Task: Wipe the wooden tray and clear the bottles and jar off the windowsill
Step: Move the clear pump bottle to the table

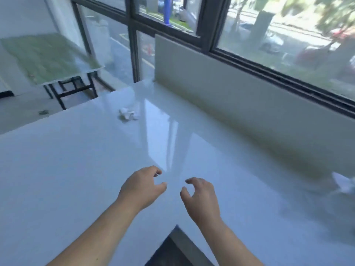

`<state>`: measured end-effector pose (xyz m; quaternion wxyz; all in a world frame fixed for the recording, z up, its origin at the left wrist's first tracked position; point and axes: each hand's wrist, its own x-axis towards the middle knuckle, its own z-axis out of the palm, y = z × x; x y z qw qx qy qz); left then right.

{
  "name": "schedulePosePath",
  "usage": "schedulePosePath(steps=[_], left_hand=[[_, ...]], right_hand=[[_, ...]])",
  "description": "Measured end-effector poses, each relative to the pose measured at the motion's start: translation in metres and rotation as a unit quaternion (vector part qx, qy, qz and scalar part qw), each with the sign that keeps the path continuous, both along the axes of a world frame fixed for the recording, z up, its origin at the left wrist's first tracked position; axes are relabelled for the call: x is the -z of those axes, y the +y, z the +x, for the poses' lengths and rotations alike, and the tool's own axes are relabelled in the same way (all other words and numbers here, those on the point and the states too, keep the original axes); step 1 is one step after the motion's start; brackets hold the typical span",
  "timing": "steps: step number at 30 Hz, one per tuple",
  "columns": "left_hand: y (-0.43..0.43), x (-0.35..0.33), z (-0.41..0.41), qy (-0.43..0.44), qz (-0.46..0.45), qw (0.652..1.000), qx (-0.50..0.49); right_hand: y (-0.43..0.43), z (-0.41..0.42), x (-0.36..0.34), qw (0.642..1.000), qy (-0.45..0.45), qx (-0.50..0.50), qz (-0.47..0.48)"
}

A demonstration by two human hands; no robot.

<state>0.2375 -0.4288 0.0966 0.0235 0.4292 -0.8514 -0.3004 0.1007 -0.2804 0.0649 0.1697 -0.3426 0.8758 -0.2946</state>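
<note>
Hands hover low in the middle of the frame, over a glossy white windowsill counter that runs from the lower left up toward the dark-framed window at the upper right. The left hand is half curled, fingers bent and thumb apart from them, with nothing in it. The right hand, just beside it, makes a similar loose claw, thumb and forefinger parted, and it too holds nothing. Neither hand clearly touches the surface; the blur leaves that uncertain.

No wooden tray, bottle or jar shows anywhere in the frame, so the task's things lie outside this view or are already gone from the sill; which of these, the picture cannot settle. What does lie on the sill is a small crumpled white wad of tissue or cloth, upper centre, well apart from both hands, and a blurred pale scrap at the right edge, too smeared to name. A green-topped folding table stands in the upper left.

Judged from this, the moment falls between steps: empty hands, bare sill, nothing being wiped or carried. The next move probably calls for turning the view to find the tray and any remaining containers. Alternatively, it calls for a long forward reach to the white wad, should it be the wiping cloth.
</note>
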Motion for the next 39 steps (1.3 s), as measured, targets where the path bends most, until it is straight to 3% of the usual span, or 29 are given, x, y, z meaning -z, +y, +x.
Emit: schedulePosePath(steps=[4,9,15,19,22,26,33,39], left_hand=[[0.089,0.003,-0.15,-0.002,0.007,0.99,0.142],[0.204,0.012,-0.299,-0.005,0.034,0.972,0.232],[0.305,0.028,-0.437,0.03,0.054,0.962,0.265],[0.34,0.04,-0.493,0.076,0.08,0.95,0.291],[0.348,0.048,-0.512,0.092,0.088,0.948,0.293],[0.35,0.053,-0.524,0.089,0.047,0.948,0.301],[0.312,0.039,-0.495,0.121,0.016,0.963,0.24],[0.197,0.025,-0.376,0.145,0.01,0.981,0.127]], right_hand=[[0.139,-0.123,0.001,0.988,0.015,0.154,0.011],[0.285,-0.21,0.019,0.944,-0.074,0.32,-0.016],[0.366,-0.302,0.044,0.887,-0.174,0.419,-0.087],[0.381,-0.348,0.063,0.837,-0.288,0.446,-0.132],[0.38,-0.368,0.07,0.787,-0.377,0.445,-0.201],[0.37,-0.381,0.071,0.753,-0.427,0.431,-0.254],[0.322,-0.367,0.058,0.773,-0.404,0.422,-0.248],[0.196,-0.292,0.042,0.755,-0.488,0.346,-0.267]])
